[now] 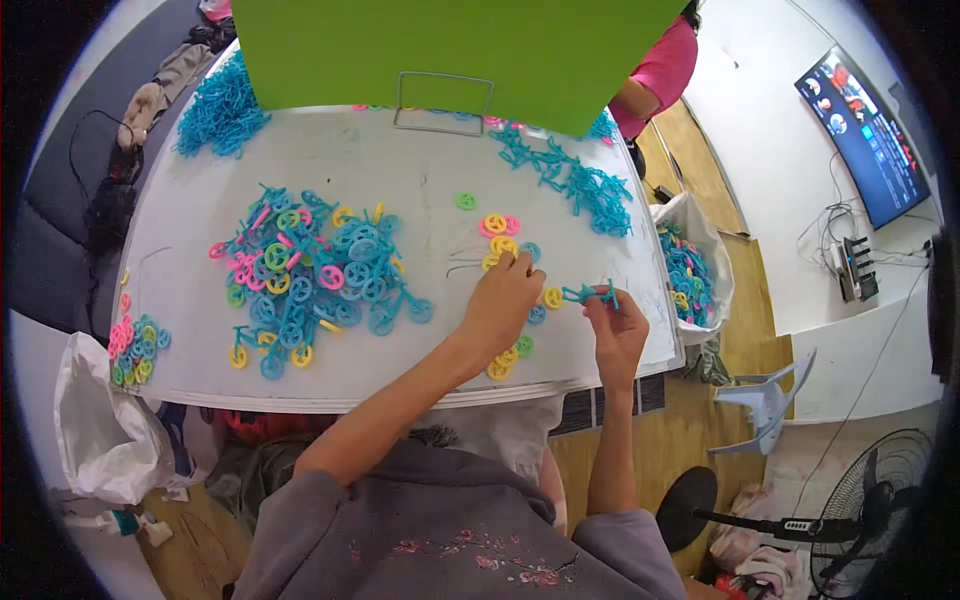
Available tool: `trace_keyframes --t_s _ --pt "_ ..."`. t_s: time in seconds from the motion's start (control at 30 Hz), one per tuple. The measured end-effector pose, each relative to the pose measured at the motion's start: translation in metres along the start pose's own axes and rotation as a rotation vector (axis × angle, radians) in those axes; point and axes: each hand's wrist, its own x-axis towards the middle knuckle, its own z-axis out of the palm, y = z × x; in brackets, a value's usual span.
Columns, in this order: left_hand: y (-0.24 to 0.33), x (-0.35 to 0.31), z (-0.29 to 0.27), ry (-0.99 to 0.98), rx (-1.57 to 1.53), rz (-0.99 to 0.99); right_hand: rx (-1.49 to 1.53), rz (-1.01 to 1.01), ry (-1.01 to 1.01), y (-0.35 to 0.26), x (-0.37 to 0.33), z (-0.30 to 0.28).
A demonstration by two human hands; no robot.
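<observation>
In the head view, the left hand (503, 300) lies near the centre of the frame, fingers curled down onto a small cluster of yellow and pink plastic wheels (498, 238) on the white table (400, 170); its fingertips seem to pinch one wheel, though the hand hides which. Just right of it, the right hand (615, 325) is raised slightly above the table edge, thumb and forefinger clasped on a teal plastic frame piece (590, 293) with a yellow wheel (552, 297) at its left end. Left of centre lies a big heap of assembled teal, pink and yellow toy bicycles (310, 275). A string of loose teal frames (575, 180) runs along the upper right. At the upper edge stands a green board (450, 50), with a person in a pink top (660, 70) beside it.
</observation>
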Motion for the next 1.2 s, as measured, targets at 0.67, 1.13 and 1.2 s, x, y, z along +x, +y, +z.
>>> trace_keyframes --t_s 0.67,1.13,1.2 --pt "0.003 -0.028 -0.047 0.2 -1.099 -0.551 -0.208 -0.038 -0.142 -0.009 -0.001 0.045" --pt "0.007 -0.029 -0.043 0.28 -1.045 -0.606 -0.162 0.066 -0.209 -0.008 0.0 0.045" --pt "0.003 -0.031 -0.036 0.332 -1.04 -0.57 -0.137 0.076 -0.238 -0.009 0.0 0.047"
